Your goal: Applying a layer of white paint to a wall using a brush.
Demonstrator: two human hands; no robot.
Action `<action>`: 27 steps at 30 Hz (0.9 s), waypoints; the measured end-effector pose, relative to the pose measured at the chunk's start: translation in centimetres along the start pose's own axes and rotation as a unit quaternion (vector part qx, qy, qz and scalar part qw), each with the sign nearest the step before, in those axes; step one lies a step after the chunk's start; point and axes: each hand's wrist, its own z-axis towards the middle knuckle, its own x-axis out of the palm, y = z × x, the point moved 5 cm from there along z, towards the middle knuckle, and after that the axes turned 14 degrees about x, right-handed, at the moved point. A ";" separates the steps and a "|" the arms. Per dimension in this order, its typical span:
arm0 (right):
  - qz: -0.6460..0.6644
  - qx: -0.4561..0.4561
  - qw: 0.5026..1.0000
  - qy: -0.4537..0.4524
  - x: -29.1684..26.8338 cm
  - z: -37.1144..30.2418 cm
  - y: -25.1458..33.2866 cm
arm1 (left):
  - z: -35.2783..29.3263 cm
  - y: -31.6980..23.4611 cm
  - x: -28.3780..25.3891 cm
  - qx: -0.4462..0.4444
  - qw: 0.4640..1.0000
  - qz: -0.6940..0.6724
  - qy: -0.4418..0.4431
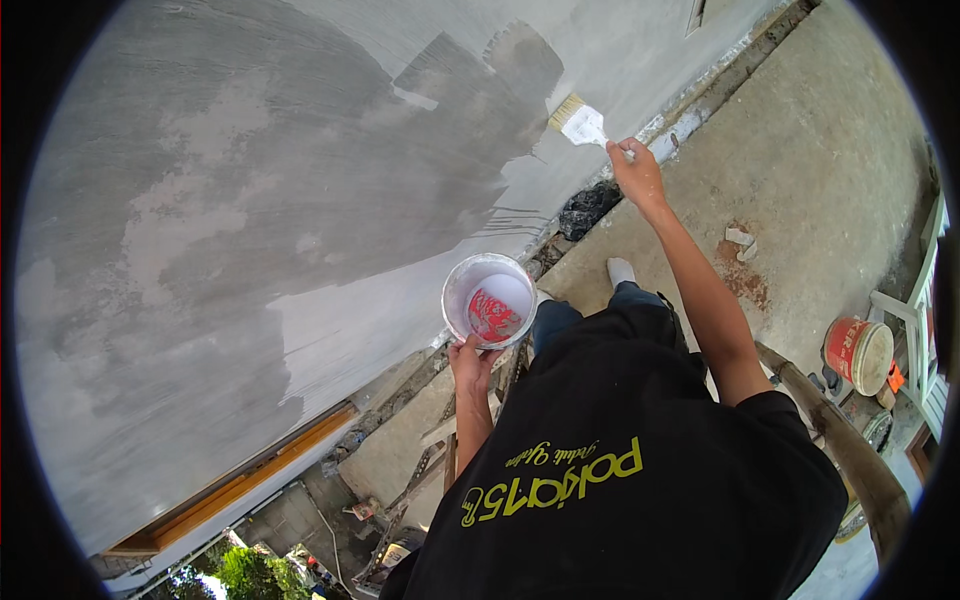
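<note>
My right hand (636, 172) is closed around the handle of a wide paintbrush (580, 122) with a white ferrule and pale bristles. The bristles point at the grey wall (330, 170), beside the edge of a darker, wet-looking area; whether they touch it I cannot tell. In my left hand (474, 362) is the rim of a round white bucket (456, 292), held in front of my body. White liquid shows inside it, along with a red patterned patch that I cannot make out.
Wooden scaffold or ladder parts (430, 465) stand below. A concrete walkway (800, 130) runs along the wall's foot, with dark rubble (588, 208) between them. A red and white bucket (858, 354) stands at right beside a curved pole (840, 435). An orange wooden frame (250, 470) lies lower left.
</note>
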 end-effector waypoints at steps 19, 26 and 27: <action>-0.036 -0.023 0.999 -0.033 1.6 1.0 -6.4 | 0.0 1.2 1.1 -0.028 1.000 -0.004 0.006; -0.038 0.042 0.998 0.001 0.5 2.1 0.9 | -0.3 0.9 0.7 -0.029 0.999 0.017 0.016; -0.036 0.047 0.998 -0.006 -0.3 1.3 2.5 | -0.4 1.0 0.5 -0.033 0.999 0.014 0.022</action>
